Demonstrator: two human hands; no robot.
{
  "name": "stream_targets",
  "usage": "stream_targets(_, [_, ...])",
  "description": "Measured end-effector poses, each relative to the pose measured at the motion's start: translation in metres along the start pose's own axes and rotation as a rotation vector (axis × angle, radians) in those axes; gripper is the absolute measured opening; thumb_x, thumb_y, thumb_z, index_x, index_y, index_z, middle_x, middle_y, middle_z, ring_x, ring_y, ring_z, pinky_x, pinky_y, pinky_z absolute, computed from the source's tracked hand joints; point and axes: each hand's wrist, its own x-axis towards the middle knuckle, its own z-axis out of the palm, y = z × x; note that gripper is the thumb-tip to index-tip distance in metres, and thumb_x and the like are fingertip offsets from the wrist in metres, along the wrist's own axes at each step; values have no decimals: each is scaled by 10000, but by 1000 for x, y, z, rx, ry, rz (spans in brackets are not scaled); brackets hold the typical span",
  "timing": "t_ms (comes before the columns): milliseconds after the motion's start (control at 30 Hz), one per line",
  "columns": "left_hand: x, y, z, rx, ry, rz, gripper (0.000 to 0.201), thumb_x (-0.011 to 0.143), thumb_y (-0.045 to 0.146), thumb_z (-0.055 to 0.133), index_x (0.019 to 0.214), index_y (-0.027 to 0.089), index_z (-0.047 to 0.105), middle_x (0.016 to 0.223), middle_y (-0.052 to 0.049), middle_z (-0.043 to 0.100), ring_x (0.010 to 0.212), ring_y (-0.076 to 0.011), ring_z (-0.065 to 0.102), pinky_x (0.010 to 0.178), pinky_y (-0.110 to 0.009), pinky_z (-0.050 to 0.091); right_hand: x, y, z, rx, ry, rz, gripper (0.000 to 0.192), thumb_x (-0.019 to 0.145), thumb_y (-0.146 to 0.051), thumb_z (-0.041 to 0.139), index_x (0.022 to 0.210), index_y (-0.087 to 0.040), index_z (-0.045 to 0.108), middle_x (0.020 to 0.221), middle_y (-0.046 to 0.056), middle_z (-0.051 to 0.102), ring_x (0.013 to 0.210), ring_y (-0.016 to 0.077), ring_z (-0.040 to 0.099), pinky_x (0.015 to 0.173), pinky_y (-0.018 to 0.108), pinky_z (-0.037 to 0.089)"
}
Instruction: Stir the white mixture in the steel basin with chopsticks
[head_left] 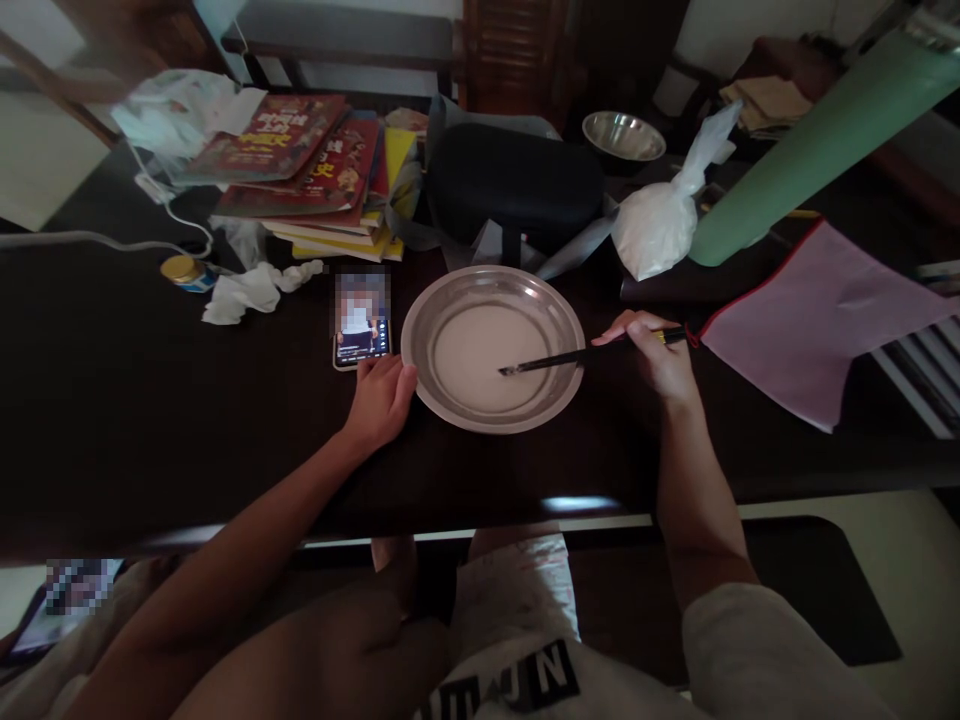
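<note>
At the dark table [112, 420], we are steadying a wide steel plate [427, 315] of pale liquid with our left hand [381, 400], its fingers loosely curled against the near-left rim, holding nothing. Our right hand [656, 355] is closing around dark chopsticks [570, 357], tips dipping into the liquid; stirring gently, we judge, is keeping it off the phone [361, 335] lying just beside.

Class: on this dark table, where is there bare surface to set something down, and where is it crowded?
Bare: the near-left stretch of table, bordered by the crumpled tissue, phone and left hand. Crowded: the far side, with stacked books, black case, white bag and steel dish.
</note>
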Motion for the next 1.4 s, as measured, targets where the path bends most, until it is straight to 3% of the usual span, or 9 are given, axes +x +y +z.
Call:
stream_targets(133, [0,1,0,7,1,7,639,1038,565,82,733,217,523,797,-90,651,831,-257,602,851,-450,408,0,-2,1,-20,-127,8,245,907,-488,643,879,-314,814,866,11,793,874,209,731,861,397,557])
stream_targets(300, [0,2,-1,10,5,27,656,1036,576,58,729,215,512,804,-107,668,813,-269,609,834,-469,414,0,-1,0,3,-16,1,243,914,-473,638,847,-311,807,799,-2,780,816,200,725,825,387,560])
stream_targets(467, [0,1,-2,32,-5,35,632,1052,534,79,760,211,537,823,-101,663,843,-268,619,851,-460,410,-1,0,1,-8,-140,9,219,909,-466,650,885,-319,810,891,4,797,897,207,733,877,392,548])
stream_targets(633, [0,-1,-1,60,-22,24,572,1064,472,128,741,210,520,809,-84,649,835,-253,614,841,-425,397,0,-1,0,9,-31,-21,238,924,-456,633,856,-310,809,812,-2,781,823,191,717,820,367,541])
stream_targets(800, [0,0,0,59,-5,29,607,1062,496,102,749,204,533,800,-81,651,820,-243,605,832,-418,394,0,-1,1,-6,-147,-5,228,917,-461,642,892,-315,816,868,6,789,868,199,720,850,376,535])
stream_targets(967, [-1,-2,1,52,-1,25,589,1062,479,122,754,204,541,807,-80,644,828,-248,604,843,-419,392,0,1,0,13,-41,-27,246,931,-454,624,855,-313,810,803,-2,778,811,192,714,805,368,533])
stream_targets(1133, [-1,-2,1,59,-3,29,581,1062,463,120,738,205,527,800,-83,644,825,-252,606,838,-421,390,0,1,1,-10,-154,-5,234,920,-462,637,891,-314,815,873,7,793,866,200,715,848,376,529])
stream_targets(1300, [0,-1,0,63,1,37,597,1061,481,98,740,210,523,809,-83,656,822,-248,606,832,-426,398,-1,0,1,23,-32,-18,226,929,-439,632,858,-316,808,811,-11,783,811,184,713,817,361,533])
stream_targets(1400, [-1,-1,1,70,4,37,605,1061,496,89,751,210,522,821,-73,667,830,-244,607,834,-420,400,-1,0,2,22,-99,-14,234,926,-457,630,865,-320,810,820,-6,785,818,189,716,809,365,537])
